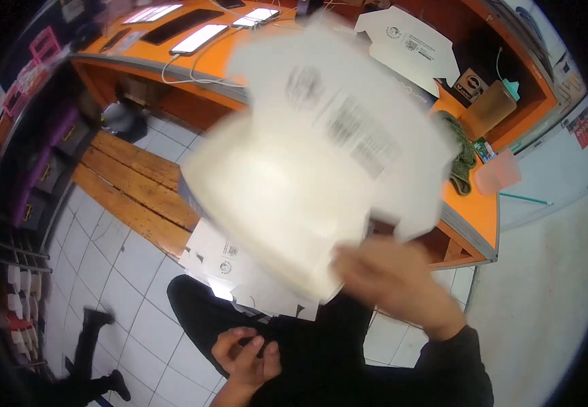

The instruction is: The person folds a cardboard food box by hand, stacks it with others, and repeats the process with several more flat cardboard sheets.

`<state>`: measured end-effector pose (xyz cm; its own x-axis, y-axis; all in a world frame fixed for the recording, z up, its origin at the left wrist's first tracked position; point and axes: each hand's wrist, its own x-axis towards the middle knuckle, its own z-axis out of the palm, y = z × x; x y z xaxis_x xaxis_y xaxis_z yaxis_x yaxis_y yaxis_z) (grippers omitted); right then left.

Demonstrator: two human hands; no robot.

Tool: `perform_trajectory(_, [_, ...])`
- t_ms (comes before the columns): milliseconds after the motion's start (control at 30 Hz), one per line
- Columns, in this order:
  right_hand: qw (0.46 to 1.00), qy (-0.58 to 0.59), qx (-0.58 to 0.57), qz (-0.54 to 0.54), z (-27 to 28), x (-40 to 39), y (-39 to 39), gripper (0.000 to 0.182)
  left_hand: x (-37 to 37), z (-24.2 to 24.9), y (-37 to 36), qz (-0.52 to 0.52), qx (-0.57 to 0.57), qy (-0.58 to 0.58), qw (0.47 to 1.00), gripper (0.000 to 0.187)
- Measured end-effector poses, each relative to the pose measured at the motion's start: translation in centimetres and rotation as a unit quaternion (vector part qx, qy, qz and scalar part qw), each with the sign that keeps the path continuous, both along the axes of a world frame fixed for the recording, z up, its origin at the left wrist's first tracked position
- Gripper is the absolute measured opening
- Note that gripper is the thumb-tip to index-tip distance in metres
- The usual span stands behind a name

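A large unfolded white cardboard box (267, 176) with printing on it, smeared by motion, is raised in front of me. My right hand (395, 278) grips its near edge, and the fingers are blurred. Over my dark-clothed lap, my left hand (246, 356) is palm up with its fingers loosely curled and apart, and nothing shows in it. Beneath the raised piece, more flat white printed cardboard (256, 288) lies by my knee. Another flat printed cardboard blank (412, 47) rests on the orange desk, partly hidden behind the one I hold.
The orange desk (226, 61) carries phones (199, 39), cables, a green cloth (467, 152) and a pink cup (499, 173). Left of me is a wooden bench (134, 190) on white tiles. Another person's legs (90, 346) show at lower left.
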<state>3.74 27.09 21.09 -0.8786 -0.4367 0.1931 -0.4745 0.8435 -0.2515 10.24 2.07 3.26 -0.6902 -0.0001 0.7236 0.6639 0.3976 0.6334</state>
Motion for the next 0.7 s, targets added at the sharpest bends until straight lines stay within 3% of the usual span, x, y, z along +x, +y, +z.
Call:
perform_trajectory(33, [0.986,0.156,0.054,-0.003,0.1,-1.0,1.9,0.026,-0.2,-0.3,0.0,-0.001,-0.02,-0.028,0.999,0.029])
perform_trajectory(100, [0.948,0.292,0.106,-0.074,1.8,-5.6,6.7,0.035,-0.2,-0.2,0.1,-0.007,-0.029,-0.071,0.997,0.027])
perform_trajectory(133, [0.929,0.317,0.128,-0.14,3.4,-8.2,9.3,0.037,-0.1,-0.1,0.1,-0.003,-0.029,-0.064,0.998,0.027])
perform_trajectory(233, [0.901,0.4,0.094,-0.135,7.6,-16.6,18.0,0.029,-0.1,0.9,0.8,-0.026,-0.032,-0.102,0.994,0.025])
perform_trajectory(300, [0.905,0.401,0.089,-0.113,7.3,-21.8,25.2,0.025,0.3,0.9,1.2,-0.034,-0.007,-0.125,0.992,0.023])
perform_trajectory(367, [0.942,0.178,0.133,-0.25,5.3,-24.0,29.8,0.026,0.4,1.0,1.3,-0.03,-0.009,-0.115,0.993,0.023])
perform_trajectory(400, [0.944,0.169,0.186,-0.214,3.5,-23.9,30.9,0.024,0.6,0.8,1.2,-0.045,-0.006,-0.118,0.992,0.023])
perform_trajectory(433, [0.955,0.079,0.188,-0.213,3.6,-22.9,29.9,0.026,0.6,0.7,1.1,-0.057,-0.002,-0.124,0.991,0.022])
perform_trajectory(467, [0.957,0.081,0.19,-0.204,3.6,-22.8,29.3,0.026,0.5,0.6,1.1,-0.049,0.001,-0.124,0.991,0.022])
perform_trajectory(533, [0.97,0.001,0.083,-0.228,2.0,-22.5,29.6,0.025,1.0,0.3,0.9,-0.015,0.044,-0.183,0.982,0.021])
perform_trajectory(667, [0.974,-0.045,0.064,-0.211,1.1,-22.1,29.3,0.034,0.5,0.1,0.7,-0.013,0.038,-0.224,0.974,0.019])
perform_trajectory(700, [0.959,0.026,0.123,-0.254,1.6,-21.4,28.1,0.036,0.3,0.0,0.6,-0.015,0.026,-0.214,0.976,0.018])
